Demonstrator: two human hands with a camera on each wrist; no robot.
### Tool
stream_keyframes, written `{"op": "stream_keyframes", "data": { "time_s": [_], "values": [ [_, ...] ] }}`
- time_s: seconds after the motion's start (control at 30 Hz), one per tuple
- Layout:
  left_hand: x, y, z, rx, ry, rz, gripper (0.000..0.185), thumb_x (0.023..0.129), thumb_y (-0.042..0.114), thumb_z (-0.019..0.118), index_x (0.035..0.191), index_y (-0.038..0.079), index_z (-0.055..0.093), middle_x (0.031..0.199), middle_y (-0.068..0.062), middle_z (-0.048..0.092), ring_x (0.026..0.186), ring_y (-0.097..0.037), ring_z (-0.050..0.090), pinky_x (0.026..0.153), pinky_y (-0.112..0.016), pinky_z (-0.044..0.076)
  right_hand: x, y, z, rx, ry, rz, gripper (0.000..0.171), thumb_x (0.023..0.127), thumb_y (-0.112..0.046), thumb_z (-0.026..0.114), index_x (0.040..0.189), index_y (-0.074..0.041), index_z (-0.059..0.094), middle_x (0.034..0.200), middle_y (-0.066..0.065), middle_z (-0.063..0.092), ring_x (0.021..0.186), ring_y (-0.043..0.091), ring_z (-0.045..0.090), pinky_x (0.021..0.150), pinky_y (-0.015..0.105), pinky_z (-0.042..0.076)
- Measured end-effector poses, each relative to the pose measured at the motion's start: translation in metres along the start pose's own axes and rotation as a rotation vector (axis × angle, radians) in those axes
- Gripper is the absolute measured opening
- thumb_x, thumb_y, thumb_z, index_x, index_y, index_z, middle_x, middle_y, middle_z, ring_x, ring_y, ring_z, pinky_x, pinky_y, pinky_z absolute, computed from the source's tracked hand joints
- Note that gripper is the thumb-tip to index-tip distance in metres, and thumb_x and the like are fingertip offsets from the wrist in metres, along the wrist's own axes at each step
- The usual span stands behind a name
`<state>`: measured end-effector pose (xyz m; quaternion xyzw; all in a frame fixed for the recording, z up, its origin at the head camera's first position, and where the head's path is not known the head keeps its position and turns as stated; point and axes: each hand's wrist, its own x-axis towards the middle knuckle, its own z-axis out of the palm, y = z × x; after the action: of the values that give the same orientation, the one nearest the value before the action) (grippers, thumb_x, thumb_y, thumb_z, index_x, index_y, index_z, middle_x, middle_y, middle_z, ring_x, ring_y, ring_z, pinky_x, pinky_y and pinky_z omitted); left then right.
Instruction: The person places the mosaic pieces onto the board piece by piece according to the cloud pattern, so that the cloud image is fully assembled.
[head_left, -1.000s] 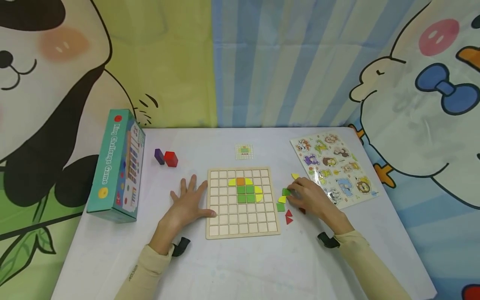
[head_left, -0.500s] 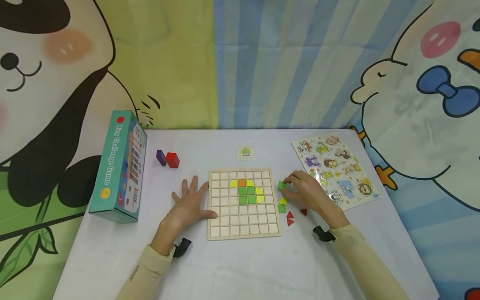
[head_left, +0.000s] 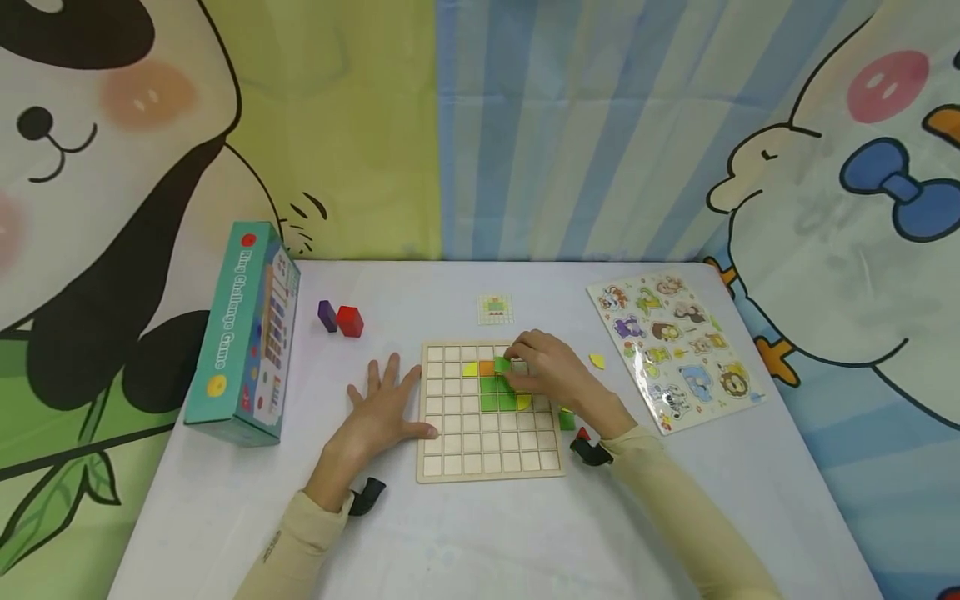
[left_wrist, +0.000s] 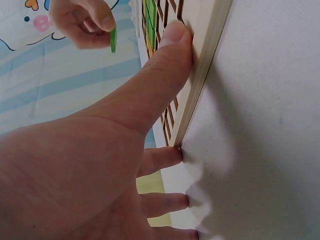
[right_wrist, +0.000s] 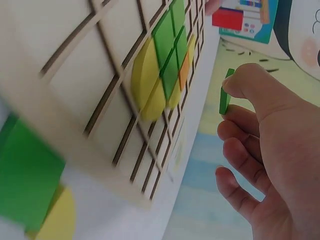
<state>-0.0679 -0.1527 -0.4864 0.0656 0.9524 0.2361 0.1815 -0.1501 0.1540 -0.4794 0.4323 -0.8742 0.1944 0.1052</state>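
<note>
**Green tile held over the grid board**

The right hand (head_left: 546, 367) pinches a small green tile (head_left: 502, 364) between thumb and forefinger, the other fingers loosely curled beneath; the right wrist view shows the tile (right_wrist: 225, 93) edge-on at the thumb tip, clear of the board's surface. In the head view the tile hangs over the far rows of the wooden grid board (head_left: 489, 462), just right of the orange tile (head_left: 486, 367) and above the block of green tiles (head_left: 497, 393) already seated in the cells. A yellow curved piece (head_left: 469, 369) sits left of the orange one, and another yellow piece (head_left: 523, 402) shows at the right of the green block, partly hidden by the hand.

The left hand (head_left: 382, 405) lies flat on the white table (head_left: 465, 533) with fingers spread and straight, holding nothing; its thumb (left_wrist: 165, 65) presses against the board's left edge.

Just right of the board, near the right wrist, lie a loose green square (head_left: 567, 419) and a red piece (head_left: 582, 434). A yellow piece (head_left: 597, 361) lies farther right, near an animal puzzle sheet (head_left: 675, 350). Beyond the board lies a small pattern card (head_left: 496, 308). To the far left stand a purple block (head_left: 327, 316) and a red block (head_left: 349, 321), touching, with a teal game box (head_left: 243, 333) left of them
</note>
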Motion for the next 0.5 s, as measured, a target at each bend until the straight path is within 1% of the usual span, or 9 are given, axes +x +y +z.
{"op": "stream_keyframes", "data": {
  "time_s": [0.1, 0.2, 0.37, 0.5],
  "values": [
    [0.000, 0.000, 0.000, 0.008, -0.003, 0.001, 0.112, 0.075, 0.052, 0.085, 0.161, 0.010, 0.027, 0.168, -0.029, 0.001, 0.150, -0.061, -0.005, 0.104, -0.088, 0.004, 0.010, -0.006, 0.009, -0.019, -0.014, -0.029, 0.022, 0.088, -0.024, 0.079, 0.101, -0.008, 0.076, 0.097, 0.002, 0.068, 0.089, 0.017, 0.063, 0.077, 0.031, 0.055],
    [0.000, 0.001, -0.001, 0.019, -0.003, 0.003, 0.112, 0.075, 0.053, 0.085, 0.161, 0.009, 0.028, 0.167, -0.030, 0.002, 0.150, -0.061, -0.005, 0.103, -0.088, 0.005, 0.016, -0.012, 0.017, -0.025, -0.044, -0.039, 0.021, 0.089, -0.026, 0.077, 0.102, -0.009, 0.076, 0.096, 0.002, 0.068, 0.087, 0.016, 0.062, 0.076, 0.030, 0.054],
    [-0.001, 0.002, -0.001, 0.036, 0.001, 0.006, 0.112, 0.075, 0.054, 0.084, 0.160, 0.008, 0.028, 0.167, -0.031, 0.004, 0.149, -0.062, -0.003, 0.103, -0.089, 0.007, 0.020, -0.020, 0.024, 0.002, -0.060, -0.045, 0.021, 0.088, -0.024, 0.078, 0.101, -0.008, 0.076, 0.093, 0.001, 0.067, 0.082, 0.013, 0.059, 0.075, 0.030, 0.052],
    [-0.001, 0.001, -0.001, 0.043, 0.002, 0.003, 0.113, 0.075, 0.055, 0.084, 0.161, 0.009, 0.028, 0.167, -0.030, 0.004, 0.150, -0.061, -0.003, 0.103, -0.089, 0.007, 0.022, -0.024, 0.028, -0.004, -0.066, -0.049, 0.022, 0.087, -0.025, 0.079, 0.101, -0.008, 0.077, 0.093, 0.000, 0.068, 0.082, 0.013, 0.060, 0.073, 0.030, 0.052]
  ]
}}
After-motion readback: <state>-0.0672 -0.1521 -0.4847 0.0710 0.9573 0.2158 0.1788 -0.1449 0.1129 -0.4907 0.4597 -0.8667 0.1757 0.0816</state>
